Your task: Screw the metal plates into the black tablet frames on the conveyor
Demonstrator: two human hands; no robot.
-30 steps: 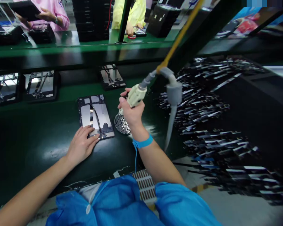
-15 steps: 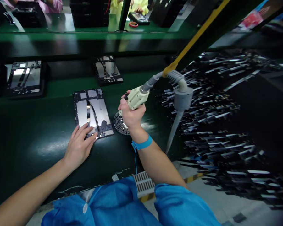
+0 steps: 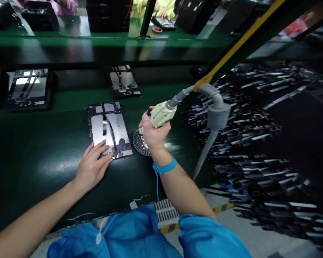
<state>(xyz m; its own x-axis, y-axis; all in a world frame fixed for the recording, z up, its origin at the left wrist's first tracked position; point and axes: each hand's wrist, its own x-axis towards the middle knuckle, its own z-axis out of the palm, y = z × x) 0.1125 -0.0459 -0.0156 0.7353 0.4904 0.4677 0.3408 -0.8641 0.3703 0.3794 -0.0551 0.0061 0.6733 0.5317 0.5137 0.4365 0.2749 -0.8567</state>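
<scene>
In the head view, an opened tablet lies on the dark green bench, its silver inside and curved flex cables facing up. My left hand rests on its lower left edge with fingers stretched out, gripping nothing. To the right of the tablet, my right hand is wrapped round a cream gun-shaped tool with a grey hose. Below that hand is a round perforated disc, partly hidden; whether it joins the tool I cannot tell. A blue strap circles my right wrist.
Another opened tablet lies behind; more units stand at the left. A grey cylinder hangs on the hose beside a yellow strip. Dense rows of thin dark parts fill the right. Co-workers' sleeves show across the bench.
The whole view has shifted slightly, so the tablet, tool and right hand appear a little further right. Both hands keep the same hold and place relative to the tablet.
</scene>
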